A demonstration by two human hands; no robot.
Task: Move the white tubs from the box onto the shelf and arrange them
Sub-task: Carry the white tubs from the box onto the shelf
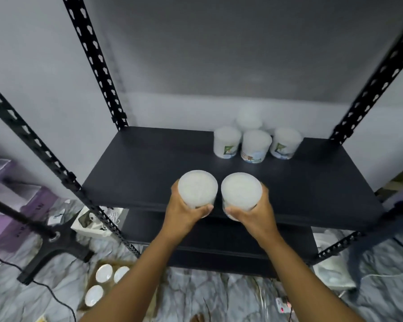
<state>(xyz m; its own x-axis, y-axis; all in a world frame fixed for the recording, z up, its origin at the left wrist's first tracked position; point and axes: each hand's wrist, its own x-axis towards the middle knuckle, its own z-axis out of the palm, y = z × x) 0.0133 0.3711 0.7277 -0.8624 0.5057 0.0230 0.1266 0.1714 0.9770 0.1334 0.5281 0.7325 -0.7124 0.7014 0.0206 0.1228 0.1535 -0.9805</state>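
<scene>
Two round white plastic tubs with smooth frosted lids sit side by side over the front edge of a matte black metal shelf [130, 173]. The left hand [184, 205] grasps the left tub [197, 188]; the right hand [254, 209] grasps the right tub [241, 190]. Four labelled tubs [255, 145] cluster at the shelf's back. Below left, an open cardboard box [96, 275] holds more tubs on the marbled floor.

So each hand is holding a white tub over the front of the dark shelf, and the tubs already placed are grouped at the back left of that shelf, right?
Not quite. The head view shows the placed tubs grouped at the back right of the dark shelf, not the back left. The rest holds: the left hand and right hand each hold a white tub over the shelf's front.
</scene>
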